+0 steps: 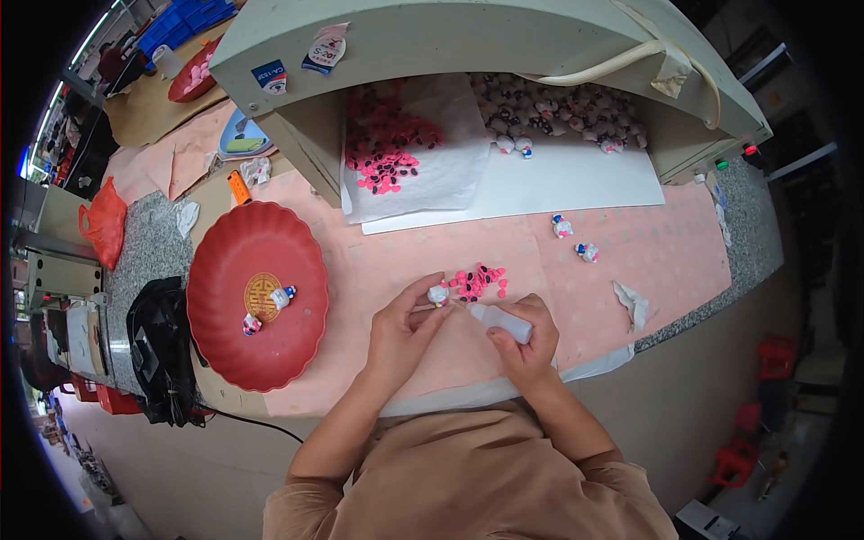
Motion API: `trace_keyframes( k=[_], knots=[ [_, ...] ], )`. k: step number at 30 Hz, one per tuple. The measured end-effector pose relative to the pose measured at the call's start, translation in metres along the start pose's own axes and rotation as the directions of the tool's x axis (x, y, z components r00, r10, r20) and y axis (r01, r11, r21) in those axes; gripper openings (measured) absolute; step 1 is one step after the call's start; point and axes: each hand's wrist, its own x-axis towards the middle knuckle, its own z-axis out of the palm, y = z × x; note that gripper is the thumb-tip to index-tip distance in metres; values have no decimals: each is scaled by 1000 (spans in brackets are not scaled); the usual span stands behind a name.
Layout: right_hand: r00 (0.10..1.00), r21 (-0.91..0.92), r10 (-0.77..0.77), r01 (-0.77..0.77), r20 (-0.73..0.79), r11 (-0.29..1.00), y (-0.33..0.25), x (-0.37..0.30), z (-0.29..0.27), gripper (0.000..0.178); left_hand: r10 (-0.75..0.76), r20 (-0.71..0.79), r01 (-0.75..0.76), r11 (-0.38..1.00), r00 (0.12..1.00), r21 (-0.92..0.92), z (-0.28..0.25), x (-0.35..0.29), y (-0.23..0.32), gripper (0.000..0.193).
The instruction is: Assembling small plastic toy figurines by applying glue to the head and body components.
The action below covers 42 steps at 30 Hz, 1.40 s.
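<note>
My left hand [402,326] pinches a small white figurine [438,295] between thumb and fingers over the pink-covered bench. In my right hand [531,340] is a translucent white squeeze bottle [500,321], its thin tip pointing left at the figurine. Whether the tip touches the figurine is too small to tell. Just beyond both hands lies a loose pile of small pink and black pieces [479,283]. To the left stands a red scalloped bowl [213,270] with two small figurines [282,297] in it.
A greenish metal booth [504,40] covers the bench's back. Under it are pink and black pieces [385,169] on white sheeting and many white figurines [558,112]. Two figurines [574,238] and a crumpled tissue [632,304] lie at right. A black bag [160,346] hangs left of the bowl.
</note>
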Motion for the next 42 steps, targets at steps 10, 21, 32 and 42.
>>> trace_keyframes(
  k=[10,21,32,42],
  knots=[
    [1000,-13,-8,8,13,1000,-1,0,2,38,3,9,-3,1000,1000,-6,0,-1,-1,42],
    [999,3,-5,5,41,1000,-4,0,1,36,137,2,-136,986,991,99,0,1,0,42],
    [1000,18,6,-6,-13,1000,-4,1,-1,29,-20,43,25,995,999,-97,-1,0,4,40],
    [999,26,28,-28,-29,999,-3,1,-1,32,-22,36,27,992,999,-125,1,0,7,37]
  ],
)
